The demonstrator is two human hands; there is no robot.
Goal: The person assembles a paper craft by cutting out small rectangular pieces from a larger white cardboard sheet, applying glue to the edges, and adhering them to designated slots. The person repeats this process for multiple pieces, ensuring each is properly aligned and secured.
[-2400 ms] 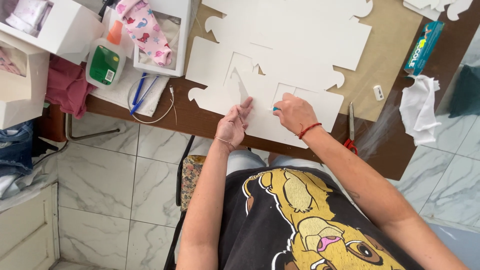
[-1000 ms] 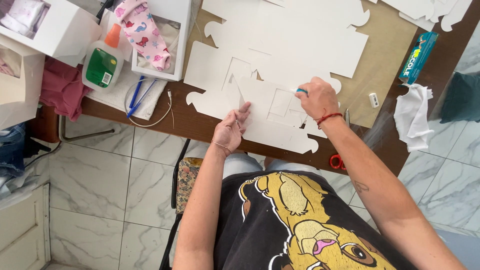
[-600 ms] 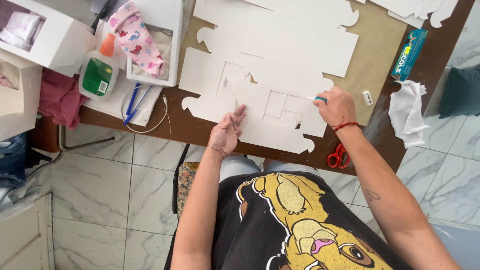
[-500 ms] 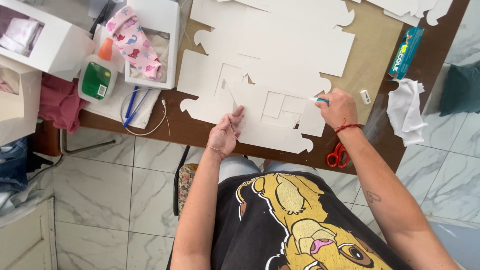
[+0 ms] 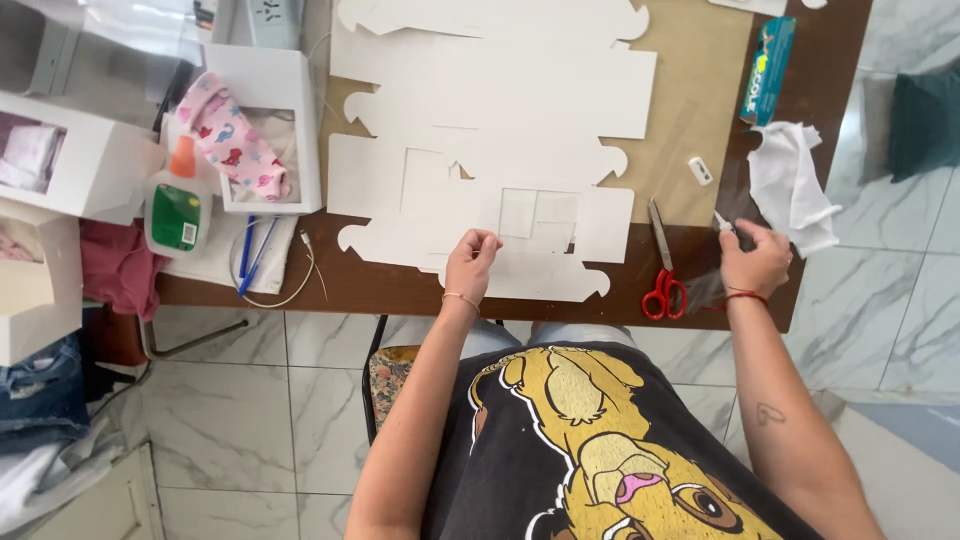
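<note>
A flat white cardboard cut-out (image 5: 430, 190) with flaps and a square window lies on the brown table (image 5: 350, 290). My left hand (image 5: 472, 262) rests on its near edge with the fingers curled and nothing in them. My right hand (image 5: 755, 262) is off to the right, past the cardboard, closed around a small pointed tool (image 5: 722, 222) whose tip sticks out above the fingers. Red-handled scissors (image 5: 660, 275) lie on the table just left of that hand, and a crumpled white cloth (image 5: 790, 185) lies just beyond it.
More white cardboard sheets (image 5: 500, 60) are stacked further back on a tan mat (image 5: 700, 90). On the left are a glue bottle (image 5: 177, 200), blue pens (image 5: 250, 255), white window boxes (image 5: 70, 160) and a pink patterned fabric (image 5: 232, 135). A small eraser (image 5: 700, 170) and a teal box (image 5: 768, 70) lie to the right.
My right hand has left the cardboard and moved right, past the scissors, to the table's right end. My left hand has stayed on the cardboard's near edge and curled its fingers.
</note>
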